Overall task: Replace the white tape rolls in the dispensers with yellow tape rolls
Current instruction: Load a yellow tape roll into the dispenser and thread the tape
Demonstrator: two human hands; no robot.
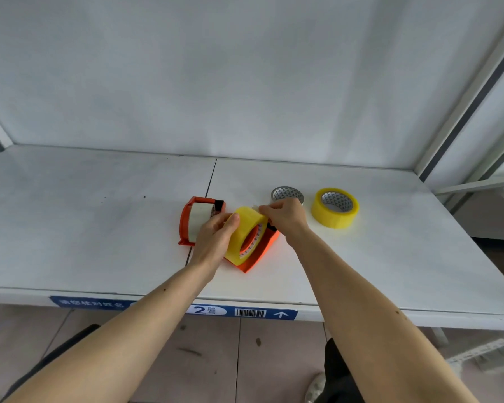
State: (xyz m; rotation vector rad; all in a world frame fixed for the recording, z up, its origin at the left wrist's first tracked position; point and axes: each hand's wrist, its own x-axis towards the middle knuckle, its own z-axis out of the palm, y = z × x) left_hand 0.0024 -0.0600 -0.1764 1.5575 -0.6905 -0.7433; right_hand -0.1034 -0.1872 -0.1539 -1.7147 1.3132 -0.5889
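Sitting at the middle of the frame, a yellow tape roll (246, 228) stands on edge inside an orange dispenser (261, 251) that rests on the white desk (99, 228). The left hand (213, 242) wraps around the roll's left side, thumb over the top, gripping it. The right hand (285, 215) comes in from the right with its fingertips pinched on the loose tape end at the top of the roll. Just left of them a second orange dispenser (186, 221) lies on the desk with a white tape roll (200, 221) still seated in it. Behind the right hand, partly hidden by it, is a roll with a triangle-patterned core (287, 194); I cannot tell its tape colour. To the right, lying flat and apart from the others, is a spare yellow roll (335, 207). Along the desk's front edge at the bottom of the frame runs a blue label (245, 312) with a barcode and the figure 2.
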